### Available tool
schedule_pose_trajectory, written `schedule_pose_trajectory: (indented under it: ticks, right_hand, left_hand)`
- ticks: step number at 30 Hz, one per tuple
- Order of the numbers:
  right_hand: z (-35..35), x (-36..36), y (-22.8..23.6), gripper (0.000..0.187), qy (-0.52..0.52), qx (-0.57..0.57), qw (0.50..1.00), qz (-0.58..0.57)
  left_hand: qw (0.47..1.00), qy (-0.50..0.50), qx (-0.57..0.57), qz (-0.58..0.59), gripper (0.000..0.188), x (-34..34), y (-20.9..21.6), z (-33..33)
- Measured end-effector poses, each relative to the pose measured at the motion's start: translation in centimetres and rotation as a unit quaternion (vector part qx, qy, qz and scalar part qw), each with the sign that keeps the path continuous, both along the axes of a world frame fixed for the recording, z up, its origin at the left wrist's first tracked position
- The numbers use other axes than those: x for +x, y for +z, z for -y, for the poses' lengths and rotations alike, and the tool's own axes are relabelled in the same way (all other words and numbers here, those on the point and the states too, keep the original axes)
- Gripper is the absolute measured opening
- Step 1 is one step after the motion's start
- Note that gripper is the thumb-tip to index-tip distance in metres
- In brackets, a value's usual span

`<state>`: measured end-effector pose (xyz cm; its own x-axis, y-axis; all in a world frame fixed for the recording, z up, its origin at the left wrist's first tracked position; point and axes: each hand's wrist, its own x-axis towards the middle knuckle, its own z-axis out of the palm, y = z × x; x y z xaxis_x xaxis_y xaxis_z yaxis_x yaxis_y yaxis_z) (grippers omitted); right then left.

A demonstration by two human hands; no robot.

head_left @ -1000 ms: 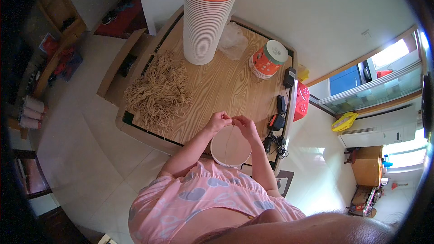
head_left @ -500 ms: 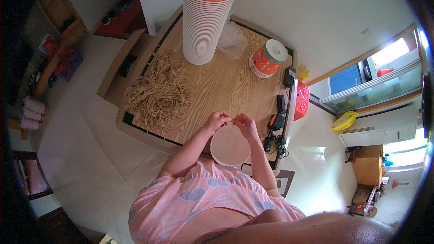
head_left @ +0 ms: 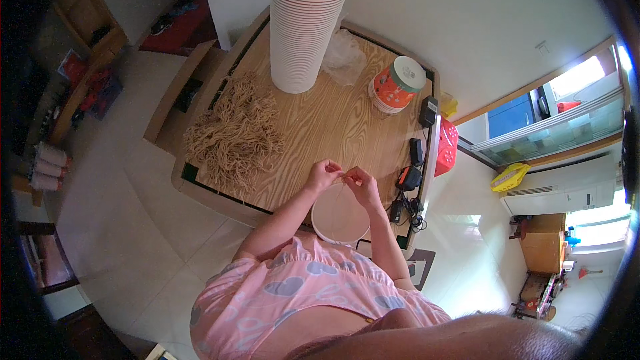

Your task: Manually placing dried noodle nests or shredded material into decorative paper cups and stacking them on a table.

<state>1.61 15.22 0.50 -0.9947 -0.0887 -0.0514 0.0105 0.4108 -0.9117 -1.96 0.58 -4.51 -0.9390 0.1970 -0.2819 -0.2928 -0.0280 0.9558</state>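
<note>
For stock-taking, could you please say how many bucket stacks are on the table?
2: tall stack at the back, short stack to its right; the nearest bucket may hide others.

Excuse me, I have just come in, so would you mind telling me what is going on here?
A person sits or stands at a wooden table, left hand and right hand nearly meeting at the far rim of a pale, open bucket. The fingertips seem to pinch something thin, too small to make out. Left of the hands lies a tan heap of cords; beyond stand a tall bucket stack and upturned orange buckets.
</note>
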Motion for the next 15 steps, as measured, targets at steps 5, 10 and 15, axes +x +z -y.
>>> schedule_pose_trajectory:
  ticks: [5,10,15]
  right_hand:
    - [0.5,0.1,1.1,0.008,-0.011,0.042,0.999,0.004]
    - [0.7,0.1,1.4,0.009,-0.023,0.058,0.998,0.002]
    - [0.7,0.1,1.3,0.009,-0.026,0.060,0.998,-0.017]
  left_hand:
    - [0.999,0.038,0.033,0.002,0.016,0.3,-0.4,-0.2]
    - [0.999,0.032,0.000,-0.010,0.017,0.2,-0.3,0.0]
    - [0.999,0.004,0.011,-0.030,0.016,0.5,0.2,0.4]
